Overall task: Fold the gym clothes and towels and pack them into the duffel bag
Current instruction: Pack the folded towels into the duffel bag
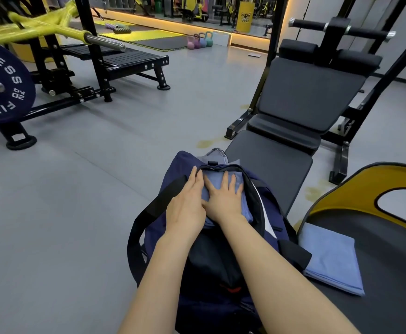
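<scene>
Gym bench (pixel 269 169): navy duffel bag (pixel 165 227), unzipped

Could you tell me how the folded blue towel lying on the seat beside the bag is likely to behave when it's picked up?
The folded blue towel looks thin and soft, so it will probably droop and may unfold if lifted by one edge. It seems light for its size. Lying flat on the dark seat, it shouldn't roll or tip, though it might slide.
</scene>
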A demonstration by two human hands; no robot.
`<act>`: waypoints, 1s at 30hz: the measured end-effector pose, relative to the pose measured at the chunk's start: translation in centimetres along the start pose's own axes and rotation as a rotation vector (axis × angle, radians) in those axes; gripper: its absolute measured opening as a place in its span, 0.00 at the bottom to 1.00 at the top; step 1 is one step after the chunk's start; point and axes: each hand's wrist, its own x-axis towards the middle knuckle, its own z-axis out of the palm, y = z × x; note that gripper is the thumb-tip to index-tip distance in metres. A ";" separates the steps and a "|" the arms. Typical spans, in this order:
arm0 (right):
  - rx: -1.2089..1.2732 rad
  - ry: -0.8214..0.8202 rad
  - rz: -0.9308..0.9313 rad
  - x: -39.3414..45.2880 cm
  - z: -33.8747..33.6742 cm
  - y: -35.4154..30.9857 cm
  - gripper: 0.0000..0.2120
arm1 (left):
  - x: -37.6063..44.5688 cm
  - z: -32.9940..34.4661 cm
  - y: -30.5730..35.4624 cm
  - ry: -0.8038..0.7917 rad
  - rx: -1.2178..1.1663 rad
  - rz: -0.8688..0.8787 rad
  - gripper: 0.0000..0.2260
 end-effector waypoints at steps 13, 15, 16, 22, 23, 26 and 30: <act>0.036 0.199 -0.101 -4.7 -1.7 1.5 0.30 | -0.5 0.9 -0.9 -0.142 0.186 -0.002 0.34; 0.019 0.297 -0.118 -5.4 -2.9 2.5 0.27 | -0.6 1.1 -0.5 -0.144 0.253 0.008 0.33; 0.034 0.344 -0.118 -5.7 -3.5 3.2 0.26 | -0.7 1.3 -0.4 -0.137 0.290 0.022 0.33; 0.241 0.468 0.132 -7.2 -4.4 10.7 0.23 | -0.4 2.6 -0.4 -0.113 0.415 0.057 0.33; 0.260 0.466 0.187 -7.6 -3.9 12.2 0.23 | -0.4 2.7 -0.5 -0.109 0.422 0.059 0.33; 0.315 0.460 0.334 -8.7 -2.3 16.1 0.22 | -0.1 3.1 -0.7 -0.094 0.448 0.071 0.32; 0.341 0.371 0.482 -9.6 0.6 19.8 0.23 | 0.0 3.6 -0.8 -0.076 0.468 0.075 0.32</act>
